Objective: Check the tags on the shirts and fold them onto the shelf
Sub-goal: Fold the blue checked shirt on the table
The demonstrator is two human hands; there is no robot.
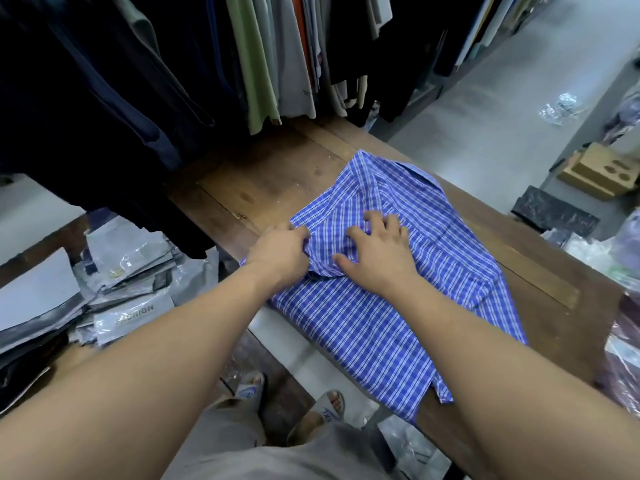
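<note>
A blue and white checked shirt [398, 306] lies spread on the brown wooden shelf [263, 181], its lower hem hanging over the near edge. My left hand [277, 252] pinches a fold of the cloth at the shirt's left edge. My right hand [377, 252] rests flat on the shirt's middle with its fingers spread, holding the fabric down. No tag shows.
Dark and pale garments [242, 57] hang in a row over the shelf's far side. Packaged shirts in grey plastic bags [114, 289] pile up at the left. A cardboard box [595, 174] and plastic wrappers [561, 109] lie on the grey floor at right.
</note>
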